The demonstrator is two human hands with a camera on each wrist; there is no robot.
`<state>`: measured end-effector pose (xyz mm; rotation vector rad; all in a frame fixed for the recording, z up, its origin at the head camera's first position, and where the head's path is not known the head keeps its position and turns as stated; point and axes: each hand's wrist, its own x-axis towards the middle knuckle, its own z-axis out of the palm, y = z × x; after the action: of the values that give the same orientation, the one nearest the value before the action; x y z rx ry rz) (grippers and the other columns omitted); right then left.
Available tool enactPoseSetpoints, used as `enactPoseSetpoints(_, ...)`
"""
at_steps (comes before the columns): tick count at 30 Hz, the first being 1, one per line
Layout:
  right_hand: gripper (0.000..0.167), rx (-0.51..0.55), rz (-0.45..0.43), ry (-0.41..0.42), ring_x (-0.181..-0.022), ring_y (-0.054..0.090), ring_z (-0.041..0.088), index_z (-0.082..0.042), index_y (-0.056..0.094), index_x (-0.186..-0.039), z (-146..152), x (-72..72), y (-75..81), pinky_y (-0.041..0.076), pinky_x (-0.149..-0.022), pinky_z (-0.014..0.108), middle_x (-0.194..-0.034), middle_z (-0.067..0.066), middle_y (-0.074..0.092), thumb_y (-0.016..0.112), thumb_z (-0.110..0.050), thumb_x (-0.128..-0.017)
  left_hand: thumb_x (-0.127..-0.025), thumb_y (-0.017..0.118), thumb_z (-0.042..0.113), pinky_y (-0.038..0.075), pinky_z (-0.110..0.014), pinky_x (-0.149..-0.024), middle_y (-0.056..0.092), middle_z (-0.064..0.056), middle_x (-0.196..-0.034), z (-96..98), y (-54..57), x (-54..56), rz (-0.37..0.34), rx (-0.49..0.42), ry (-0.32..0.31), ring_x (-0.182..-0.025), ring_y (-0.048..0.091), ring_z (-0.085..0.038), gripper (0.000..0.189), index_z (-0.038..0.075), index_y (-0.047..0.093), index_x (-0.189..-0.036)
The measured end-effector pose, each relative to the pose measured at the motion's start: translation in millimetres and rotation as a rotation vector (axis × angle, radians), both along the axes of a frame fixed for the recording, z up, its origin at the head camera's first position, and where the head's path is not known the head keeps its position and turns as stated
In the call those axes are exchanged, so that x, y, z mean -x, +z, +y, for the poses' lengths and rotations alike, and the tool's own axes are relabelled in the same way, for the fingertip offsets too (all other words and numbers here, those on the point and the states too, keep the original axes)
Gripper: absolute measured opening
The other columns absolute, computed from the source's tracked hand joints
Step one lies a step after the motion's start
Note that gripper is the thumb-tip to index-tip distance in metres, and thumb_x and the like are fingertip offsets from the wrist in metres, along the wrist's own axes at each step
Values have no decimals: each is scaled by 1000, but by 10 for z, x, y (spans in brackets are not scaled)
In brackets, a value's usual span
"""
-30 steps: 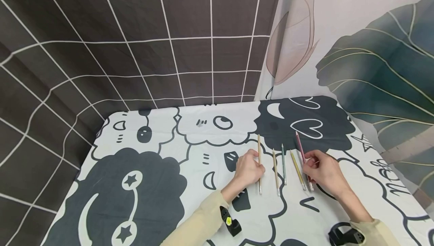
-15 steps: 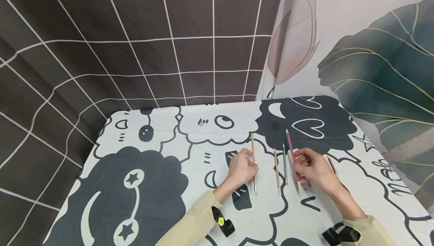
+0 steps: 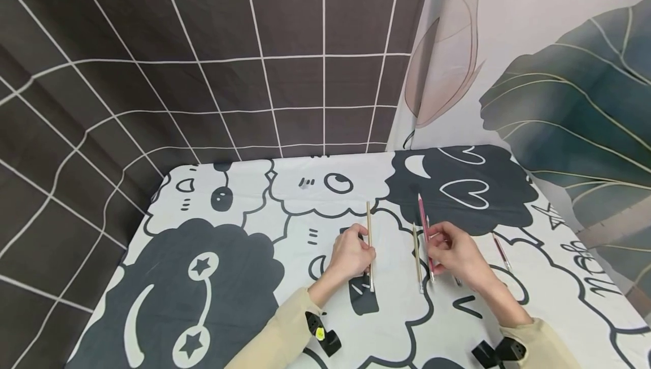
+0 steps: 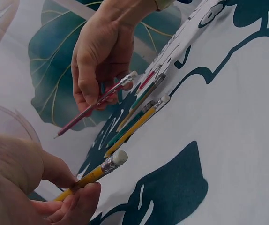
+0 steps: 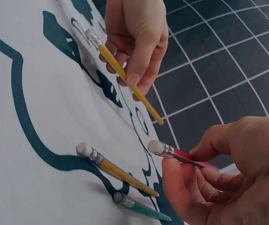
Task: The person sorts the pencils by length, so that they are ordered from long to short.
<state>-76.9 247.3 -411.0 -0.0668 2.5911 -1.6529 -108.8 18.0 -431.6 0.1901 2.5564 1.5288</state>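
My left hand [image 3: 350,253] pinches a yellow pencil [image 3: 369,222] between thumb and fingers, its white eraser end [image 4: 119,158] toward me. To the right, my right hand [image 3: 455,249] pinches a red pencil [image 3: 422,213], tip pointing away, above the cloth in the wrist views. Between the hands another yellow pencil [image 3: 417,259] lies on the cloth, with a green pencil [image 5: 144,208] beside it, partly hidden by the red one in the head view. A dark red pencil [image 3: 502,251] lies right of my right hand. Under that hand, another pencil's end [image 3: 458,281] shows.
A white cloth [image 3: 305,346] with dark cartoon shapes covers the table. Behind it hangs a dark curtain with a white grid [image 3: 290,81]. A pale curtain with a large leaf print [image 3: 585,109] hangs at the right.
Both hands have moved left, each carrying its pencil. The red pencil now stands near the lying yellow and green ones, and the dark red pencil at the right has come into view.
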Motion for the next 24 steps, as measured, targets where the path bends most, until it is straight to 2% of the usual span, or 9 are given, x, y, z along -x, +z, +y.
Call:
enactPoseSetpoints(4, 33, 38, -29, 13, -65, 60, 15, 13, 50, -119, -78, 18, -13, 56, -53, 35, -87, 12, 54, 62, 9, -89, -78, 69, -6, 47, -22, -41, 59, 1, -70, -68, -6, 3, 7, 10, 16, -39, 54, -5, 32, -4, 62, -110)
enactPoseSetpoints(13, 31, 43, -63, 35, -64, 60, 18, 12, 50, -117, -260, 43, -39, 56, -53, 35, -86, 13, 56, 59, 11, -87, -79, 70, -6, 48, -24, -42, 60, -2, -71, -236, -9, 9, -13, 0, 46, -43, 57, -10, 32, -3, 62, -110)
enactPoseSetpoints(24, 29, 29, -85, 64, -63, 61, 21, 10, 51, -113, -460, 78, -84, 56, -52, 35, -83, 11, 54, 57, 13, -84, -80, 69, -5, 46, -24, -42, 57, -3, -74, -429, -7, 5, -50, 31, 45, -42, 56, -10, 35, -5, 59, -114)
